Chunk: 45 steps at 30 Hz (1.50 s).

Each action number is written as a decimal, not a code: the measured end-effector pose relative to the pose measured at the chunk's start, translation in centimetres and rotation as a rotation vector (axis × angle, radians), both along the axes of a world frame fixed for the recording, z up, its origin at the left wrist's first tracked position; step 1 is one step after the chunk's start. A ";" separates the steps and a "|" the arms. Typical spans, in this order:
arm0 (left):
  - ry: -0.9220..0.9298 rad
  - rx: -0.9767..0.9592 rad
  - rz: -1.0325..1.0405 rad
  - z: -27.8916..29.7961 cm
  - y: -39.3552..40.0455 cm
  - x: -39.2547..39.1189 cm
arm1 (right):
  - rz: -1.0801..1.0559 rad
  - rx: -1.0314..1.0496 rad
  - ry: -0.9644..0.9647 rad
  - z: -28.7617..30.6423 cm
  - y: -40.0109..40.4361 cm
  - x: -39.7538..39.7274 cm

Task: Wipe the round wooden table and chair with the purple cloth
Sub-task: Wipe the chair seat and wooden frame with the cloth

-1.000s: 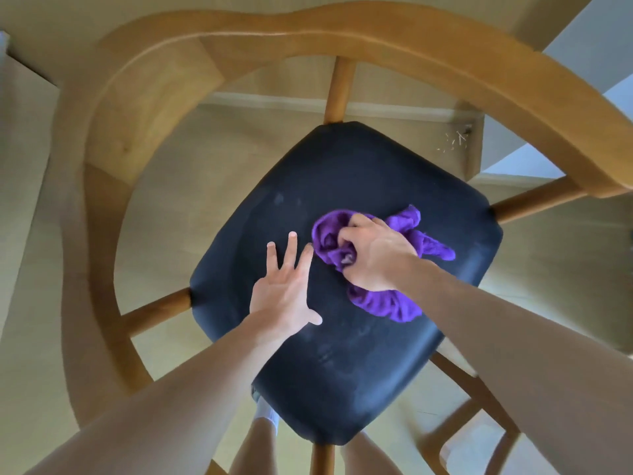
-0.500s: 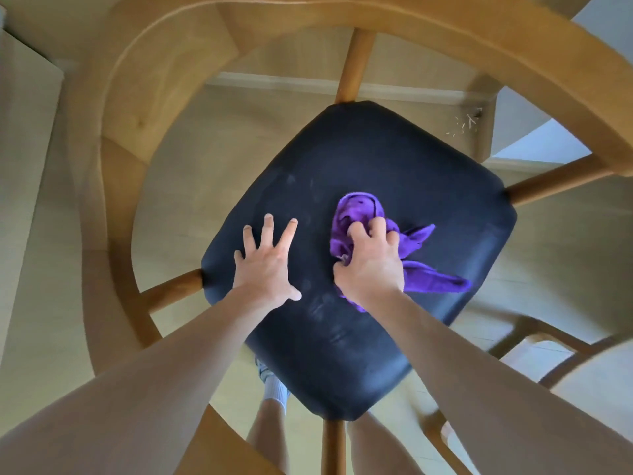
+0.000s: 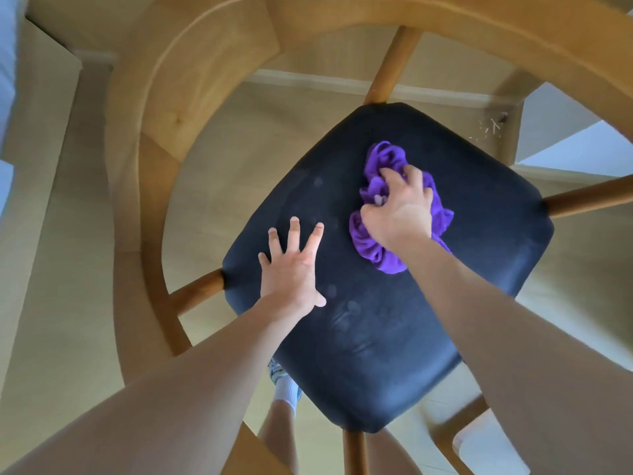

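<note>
The cloth (image 3: 373, 250) is vivid purple. The chair seat (image 3: 394, 337) is dark navy with pale smudges. Its frame (image 3: 205, 97) is honey-coloured wood.

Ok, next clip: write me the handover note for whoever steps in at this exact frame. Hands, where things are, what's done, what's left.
Left hand: open, fingers spread, palm flat on the dark seat near its left edge.
Right hand: grips the bunched purple cloth and presses it on the seat's far right part.
Chair: its curved wooden frame rings the seat.
Done: cannot tell how much of the seat is wiped; pale smudges show on the near middle.
Left: the smudged area, the wooden frame, and the round table, which is not in view.
</note>
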State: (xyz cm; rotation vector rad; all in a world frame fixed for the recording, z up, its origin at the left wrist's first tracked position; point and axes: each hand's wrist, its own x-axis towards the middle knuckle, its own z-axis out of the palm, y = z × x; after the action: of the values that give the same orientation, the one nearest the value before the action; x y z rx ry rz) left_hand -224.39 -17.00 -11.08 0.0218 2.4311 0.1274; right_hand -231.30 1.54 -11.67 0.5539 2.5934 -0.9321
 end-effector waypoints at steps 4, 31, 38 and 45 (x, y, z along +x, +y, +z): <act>0.002 0.026 -0.006 -0.1 -0.2 0.0 | 0.340 0.067 0.022 -0.4 -3.0 3.3; 0.034 -0.067 -0.043 0.0 -3.5 1.5 | 0.444 -0.152 -0.038 3.8 -3.5 1.6; 0.075 -0.056 -0.037 -0.3 -3.2 1.8 | 0.215 0.022 -0.013 2.7 -6.7 -9.1; -0.005 -0.101 -0.093 0.6 -3.0 1.3 | 0.809 0.096 -0.152 2.3 -14.2 -3.5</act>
State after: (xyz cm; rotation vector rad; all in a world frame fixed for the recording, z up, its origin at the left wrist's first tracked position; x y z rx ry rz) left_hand -223.05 -20.03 -10.53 0.0893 2.4232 -0.0372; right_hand -234.85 -12.64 -9.38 -0.3854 2.3781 -0.4634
